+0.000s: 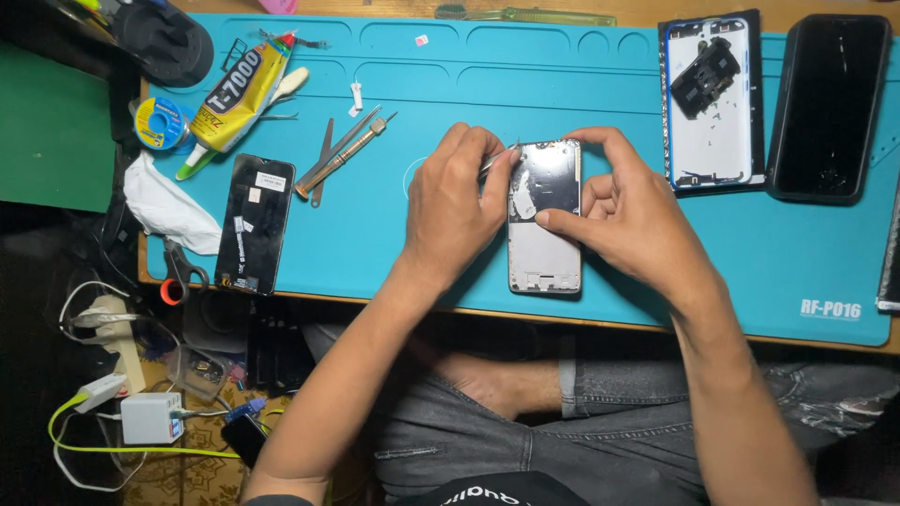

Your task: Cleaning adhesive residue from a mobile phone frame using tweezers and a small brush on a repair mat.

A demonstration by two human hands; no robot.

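The fingers of the left hand (450,211) are pinched around a thin metal tool, seemingly tweezers (499,159), whose tip meets the upper left corner of the opened phone (544,217); the fingers of the right hand (623,215) are closed on the phone's right edge, index finger curled over its top right corner and thumb pressing across the dark upper half of the interior. The phone lies flat on the blue work mat (394,244), close to the mat's near edge and about midway along it, well apart from the white phone frame (710,141) and the black phone (829,105) at the far right corner. Its long axis runs from the mat's near edge toward the far edge, with the dark, component-filled end pointing away from the person and the pale bare end toward them. The risk, as I judge it, lies in the tool's tip: pushed too hard or at too steep an angle, it could slip and scratch the board or tear a thin cable. The thumb bearing down on the interior could also bend or loosen a part, and with the phone so near the edge, a sideways shove might send it off the mat.
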